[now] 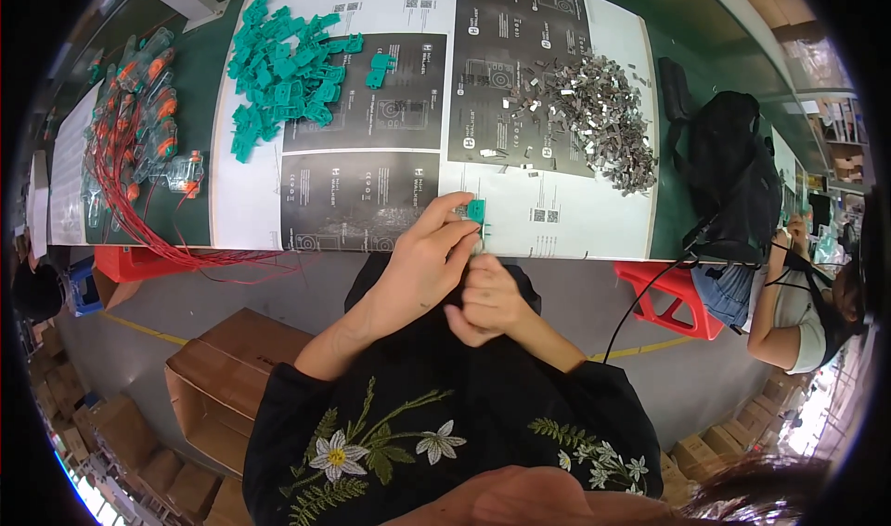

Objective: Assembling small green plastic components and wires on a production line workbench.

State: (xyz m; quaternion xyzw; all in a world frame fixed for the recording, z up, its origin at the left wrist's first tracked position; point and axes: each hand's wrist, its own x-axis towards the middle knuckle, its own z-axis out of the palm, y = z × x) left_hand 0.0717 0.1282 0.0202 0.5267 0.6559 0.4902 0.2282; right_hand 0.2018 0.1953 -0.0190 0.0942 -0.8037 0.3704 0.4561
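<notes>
At the table's front edge, my left hand pinches a small teal plastic part between thumb and fingers. Just below it on the right, my right hand is closed, its fingers curled close to the part's lower end. Whatever those fingers hold, if anything, is too small to make out. A heap of like teal plastic parts lies at the far left of the work sheet, with one loose piece beside it. At the far right is a pile of small dark and silvery metal pieces.
Clear-and-orange assemblies with red wires lie at the left, wires hanging over the edge. A black bag rests at the right. Red stools and a cardboard box stand below. Another person works at far right.
</notes>
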